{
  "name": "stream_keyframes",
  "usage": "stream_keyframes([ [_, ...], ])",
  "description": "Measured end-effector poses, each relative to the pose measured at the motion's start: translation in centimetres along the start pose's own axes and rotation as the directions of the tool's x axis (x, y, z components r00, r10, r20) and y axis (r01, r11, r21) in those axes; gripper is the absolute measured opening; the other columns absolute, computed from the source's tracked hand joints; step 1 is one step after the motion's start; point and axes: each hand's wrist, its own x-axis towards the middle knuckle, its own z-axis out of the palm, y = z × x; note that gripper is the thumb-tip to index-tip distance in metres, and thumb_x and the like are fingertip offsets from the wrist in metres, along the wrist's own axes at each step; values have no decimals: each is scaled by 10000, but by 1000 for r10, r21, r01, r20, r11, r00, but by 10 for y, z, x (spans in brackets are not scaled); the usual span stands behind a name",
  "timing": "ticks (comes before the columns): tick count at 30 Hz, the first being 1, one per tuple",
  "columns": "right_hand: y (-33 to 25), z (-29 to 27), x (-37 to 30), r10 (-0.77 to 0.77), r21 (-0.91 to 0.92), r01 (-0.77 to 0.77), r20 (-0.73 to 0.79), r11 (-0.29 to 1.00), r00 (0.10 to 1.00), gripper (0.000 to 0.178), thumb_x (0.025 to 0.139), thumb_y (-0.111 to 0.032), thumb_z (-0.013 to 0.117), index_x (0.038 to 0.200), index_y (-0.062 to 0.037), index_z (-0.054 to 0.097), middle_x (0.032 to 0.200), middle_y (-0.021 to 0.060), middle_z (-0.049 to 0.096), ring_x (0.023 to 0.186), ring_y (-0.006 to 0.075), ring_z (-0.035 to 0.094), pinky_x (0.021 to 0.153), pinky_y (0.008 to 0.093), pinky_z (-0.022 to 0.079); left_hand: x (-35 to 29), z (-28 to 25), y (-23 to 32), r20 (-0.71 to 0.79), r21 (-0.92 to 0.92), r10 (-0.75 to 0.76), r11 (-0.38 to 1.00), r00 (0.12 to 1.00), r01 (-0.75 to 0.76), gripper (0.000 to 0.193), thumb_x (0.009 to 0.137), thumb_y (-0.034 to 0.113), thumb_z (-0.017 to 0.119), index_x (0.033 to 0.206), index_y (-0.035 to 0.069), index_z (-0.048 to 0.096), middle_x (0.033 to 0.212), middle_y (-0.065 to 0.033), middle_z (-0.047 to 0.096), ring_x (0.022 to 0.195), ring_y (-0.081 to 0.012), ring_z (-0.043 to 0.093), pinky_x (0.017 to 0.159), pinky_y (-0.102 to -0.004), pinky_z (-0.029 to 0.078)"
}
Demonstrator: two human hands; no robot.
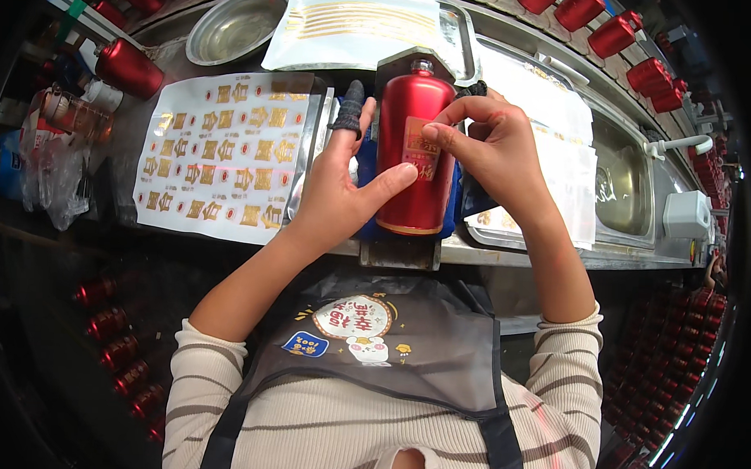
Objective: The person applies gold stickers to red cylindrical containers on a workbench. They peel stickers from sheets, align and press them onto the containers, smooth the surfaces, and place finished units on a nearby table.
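Observation:
A red metallic bottle [396,199] with a bare silvery neck rests in a dark holder [401,254] at the bench's front edge. On its front, right of the middle, sits an orange-gold label [424,158]. My left hand [332,183] is beside the bottle, its thumb lying on the red surface and its fingers stretched out; a dark sleeve covers the tip of one finger. Thumb and forefinger of my right hand [502,148] are pinched together at the label's upper edge. What lies between those fingertips is hard to see.
A white sheet of gold and red stickers [221,155] lies left, with a metal bowl [236,27] behind it. More sheets [358,23] lie at the back and right. A sink [625,194] is far right. Red bottles [129,67] stand around the bench.

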Motion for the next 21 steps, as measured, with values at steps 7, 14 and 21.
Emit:
stream_keyframes([
  [7,1,1,2,29,43,-29,0,999,1000,218,778,-229,797,818,-28,723,727,76,543,690,170,517,634,314,433,9,16,-17,-104,27,95,995,990,-93,748,879,203,768,1416,-135,372,1408,-267,513,1278,-248,543,1080,-361,417],
  [14,2,2,3,26,56,-25,-28,998,999,220,775,-223,797,810,-28,701,734,81,545,713,184,521,648,318,432,9,18,-16,-100,-9,75,997,992,-76,738,888,180,757,1426,-134,361,1365,-243,539,1234,-228,564,1065,-360,432],
  [21,5,6,3,7,52,-4,-50,999,999,196,780,-193,780,803,-26,681,760,98,567,755,211,532,685,338,443,10,20,-17,-103,-65,55,996,993,-62,767,894,167,751,1451,-138,320,1438,-245,475,1305,-247,512,1096,-359,410],
])
